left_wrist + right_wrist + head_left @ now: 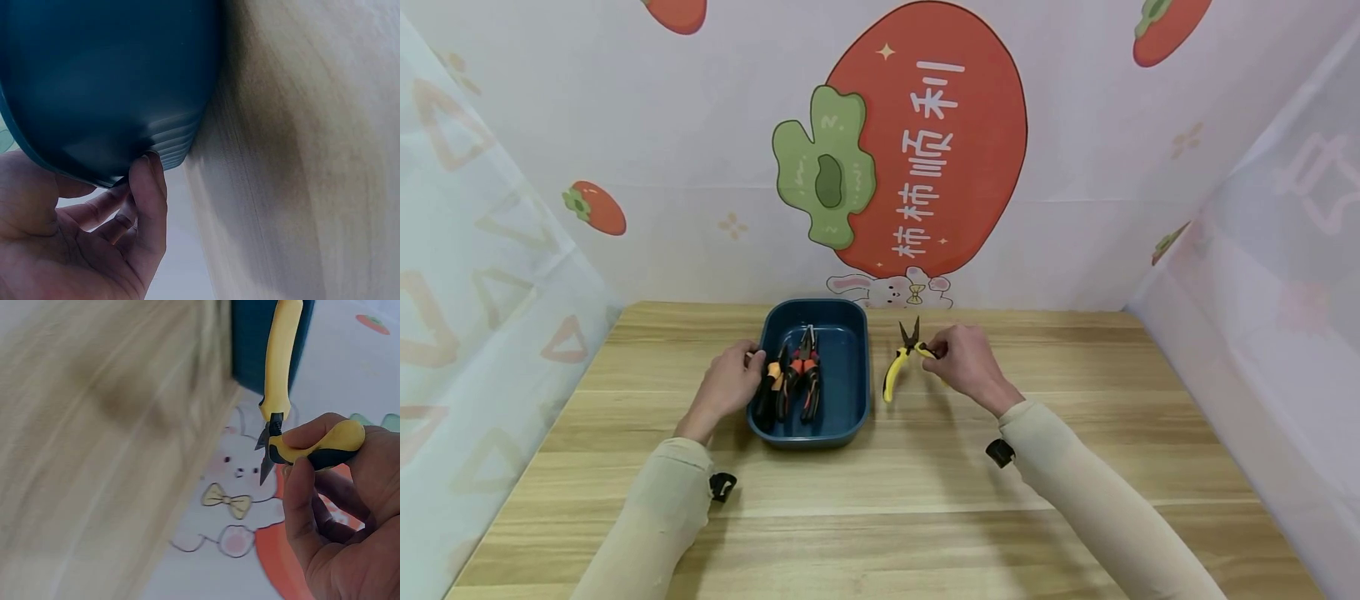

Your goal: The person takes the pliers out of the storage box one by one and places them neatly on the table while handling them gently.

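Observation:
A dark blue plastic tray (842, 367) stands on the table left of centre. My left hand (730, 379) grips its left rim, with the fingers bent at the outer wall in the left wrist view. Inside the tray, toward its left side, lie pliers (805, 367) with red and black handles and another tool (772, 379) with orange and black handles. My right hand (964, 358) pinches one handle of yellow and black pliers (895, 375) to the right of the tray. These pliers are spread, their jaws pointing away from me; the free handle (280, 356) hangs toward the tray.
The wooden table (880, 533) runs back to a white cloth backdrop (715, 125) printed with a large persimmon and a rabbit. Cloth sides (1285, 275) rise at left and right. A black wrist mount (1000, 452) sits at the right sleeve.

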{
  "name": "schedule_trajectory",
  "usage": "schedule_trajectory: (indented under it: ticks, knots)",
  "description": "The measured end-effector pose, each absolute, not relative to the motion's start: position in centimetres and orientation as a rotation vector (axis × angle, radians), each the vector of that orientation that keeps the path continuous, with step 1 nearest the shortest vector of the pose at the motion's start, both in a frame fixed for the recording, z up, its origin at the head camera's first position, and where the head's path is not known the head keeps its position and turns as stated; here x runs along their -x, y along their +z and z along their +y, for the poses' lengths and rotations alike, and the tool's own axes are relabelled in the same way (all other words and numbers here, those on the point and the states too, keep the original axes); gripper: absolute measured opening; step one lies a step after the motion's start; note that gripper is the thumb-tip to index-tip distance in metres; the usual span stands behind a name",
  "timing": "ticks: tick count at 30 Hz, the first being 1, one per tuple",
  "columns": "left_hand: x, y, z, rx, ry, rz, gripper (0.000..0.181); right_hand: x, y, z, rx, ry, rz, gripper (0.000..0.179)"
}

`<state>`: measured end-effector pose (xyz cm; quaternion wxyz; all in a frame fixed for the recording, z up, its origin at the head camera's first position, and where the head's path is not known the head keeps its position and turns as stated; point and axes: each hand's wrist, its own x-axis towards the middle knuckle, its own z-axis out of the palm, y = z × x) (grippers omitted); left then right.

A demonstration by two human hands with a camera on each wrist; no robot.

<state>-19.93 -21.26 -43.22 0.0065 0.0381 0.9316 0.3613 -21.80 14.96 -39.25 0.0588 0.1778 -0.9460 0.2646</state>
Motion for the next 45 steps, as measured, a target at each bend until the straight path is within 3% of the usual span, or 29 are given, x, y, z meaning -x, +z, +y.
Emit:
schedule_trajectory:
  ticks: [20, 45]
  knots:
    - [19.9, -43.1, -21.1, -0.116, 1.134, 2.908, 0.040, 23.0, -43.0, 15.1, -0.440, 0.800, -2.905, 0.011]
    - [19.8, -43.1, -21.2, -0.114, 1.147, 2.900, 0.039, 23.2, -44.4, 15.2, -0.381, 0.691, -3.077, 0.005]
